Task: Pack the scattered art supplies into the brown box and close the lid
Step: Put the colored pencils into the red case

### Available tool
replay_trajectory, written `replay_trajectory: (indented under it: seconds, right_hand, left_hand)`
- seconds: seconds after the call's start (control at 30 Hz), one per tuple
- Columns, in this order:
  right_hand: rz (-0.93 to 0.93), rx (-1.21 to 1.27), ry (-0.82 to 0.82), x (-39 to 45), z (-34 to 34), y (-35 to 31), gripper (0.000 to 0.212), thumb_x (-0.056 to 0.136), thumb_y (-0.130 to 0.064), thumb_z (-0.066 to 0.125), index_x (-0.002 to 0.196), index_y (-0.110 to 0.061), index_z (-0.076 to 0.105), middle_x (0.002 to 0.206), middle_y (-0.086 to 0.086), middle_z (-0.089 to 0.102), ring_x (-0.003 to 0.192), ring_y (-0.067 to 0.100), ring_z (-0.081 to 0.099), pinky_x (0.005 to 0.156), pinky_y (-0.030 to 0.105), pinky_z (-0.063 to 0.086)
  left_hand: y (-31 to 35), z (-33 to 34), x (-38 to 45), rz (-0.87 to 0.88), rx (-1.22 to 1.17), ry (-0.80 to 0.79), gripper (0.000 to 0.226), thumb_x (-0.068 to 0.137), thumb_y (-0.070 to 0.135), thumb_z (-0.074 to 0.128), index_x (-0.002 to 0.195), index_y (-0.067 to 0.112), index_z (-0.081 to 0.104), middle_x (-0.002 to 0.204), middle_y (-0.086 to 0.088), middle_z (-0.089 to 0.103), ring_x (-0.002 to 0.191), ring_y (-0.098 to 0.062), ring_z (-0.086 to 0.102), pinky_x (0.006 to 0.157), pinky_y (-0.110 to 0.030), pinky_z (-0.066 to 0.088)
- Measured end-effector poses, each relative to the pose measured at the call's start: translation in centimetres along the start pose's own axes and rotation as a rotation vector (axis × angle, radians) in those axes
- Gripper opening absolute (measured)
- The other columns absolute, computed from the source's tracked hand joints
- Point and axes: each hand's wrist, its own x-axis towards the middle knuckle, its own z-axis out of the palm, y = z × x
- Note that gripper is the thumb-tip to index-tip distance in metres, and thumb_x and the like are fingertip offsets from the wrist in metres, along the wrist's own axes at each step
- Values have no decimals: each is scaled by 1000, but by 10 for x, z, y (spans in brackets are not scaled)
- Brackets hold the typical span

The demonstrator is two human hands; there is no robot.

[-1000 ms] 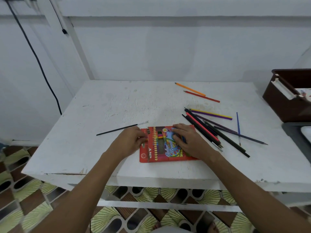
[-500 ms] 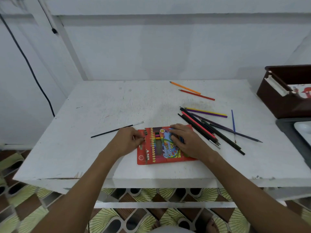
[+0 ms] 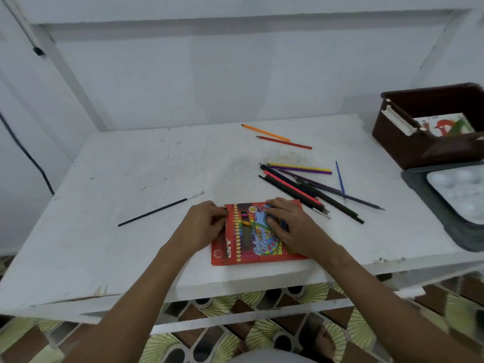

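Note:
A red colour pencil pack (image 3: 251, 239) lies flat near the front edge of the white table (image 3: 146, 169). My left hand (image 3: 203, 226) pinches the pack's left top corner at its flap. My right hand (image 3: 290, 227) presses flat on the pack's right half. Several loose colour pencils (image 3: 311, 189) lie in a heap just right of the pack. An orange pencil (image 3: 265, 132) and a red pencil (image 3: 284, 142) lie further back. A thin black paintbrush (image 3: 159, 208) rests left of my hands. The brown box (image 3: 419, 150) stands open at the far right, a picture book inside.
A white paint palette (image 3: 461, 192) sits on a dark grey lid or tray (image 3: 429, 203) at the right edge, just in front of the brown box. A wall runs behind the table. A black cable (image 3: 26, 153) hangs at the left. Patterned floor shows below.
Both hands stay on the pencil pack; my left fingers have closed in on its top left corner. The view has shifted right, so the box and palette show more.

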Motion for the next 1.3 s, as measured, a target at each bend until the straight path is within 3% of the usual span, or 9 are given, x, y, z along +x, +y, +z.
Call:
replay_trajectory:
  seconds: [0.17, 0.3, 0.47, 0.63, 0.93, 1.1, 1.3]
  right_hand:
    - [38, -23, 18, -15, -14, 10, 37, 97, -33, 48, 127, -13, 57, 142, 1, 47, 136, 14, 34, 109, 26, 30]
    - [74, -37, 14, -23, -22, 18, 38, 97, -35, 47, 128, -15, 57, 142, -1, 46, 136, 12, 34, 111, 27, 31]
    - [87, -63, 47, -27, -30, 28, 36, 96, -33, 50, 124, -14, 60, 139, 0, 50, 133, 14, 38, 109, 31, 36]
    - [90, -75, 51, -29, -34, 35, 36, 96, -35, 50, 125, -16, 60, 140, -2, 49, 134, 11, 37, 110, 30, 35]
    - [83, -45, 59, -28, -37, 36, 34, 96, -33, 52, 124, -16, 60, 139, -3, 49, 133, 9, 37, 106, 19, 30]
    - [93, 16, 58, -25, -41, 36, 33, 94, -31, 55, 122, -14, 62, 135, -3, 52, 127, 7, 43, 103, 22, 39]
    - [190, -69, 270, -3, -62, 45, 24, 91, -19, 59, 111, -11, 68, 112, 3, 66, 106, 13, 56, 93, 25, 43]
  left_hand:
    - [14, -7, 25, -14, 63, -83, 23, 90, 27, 61, 110, 19, 69, 97, 3, 63, 82, -8, 53, 75, -20, 42]
    - [39, -9, 70, 117, 58, -7, 23, 90, 24, 59, 110, 17, 66, 94, 4, 58, 78, -9, 52, 76, -24, 42]
    - [72, 8, 133, 268, 188, -136, 32, 98, 17, 46, 128, 16, 57, 123, -7, 55, 109, -25, 54, 94, -34, 43]
    - [79, 17, 167, 263, 392, -240, 51, 93, 0, 46, 140, 20, 45, 137, -6, 48, 120, -25, 50, 98, -37, 43]
    - [68, 8, 171, 193, 388, -292, 28, 95, 13, 51, 120, 15, 64, 118, -6, 59, 104, -20, 54, 88, -28, 43]
    - [62, -5, 167, 164, 391, -377, 22, 93, 18, 56, 113, 17, 64, 114, -2, 61, 98, -17, 54, 83, -27, 44]
    - [58, -5, 156, 163, 400, -389, 25, 93, 19, 56, 116, 15, 65, 114, -2, 62, 102, -19, 56, 82, -25, 42]
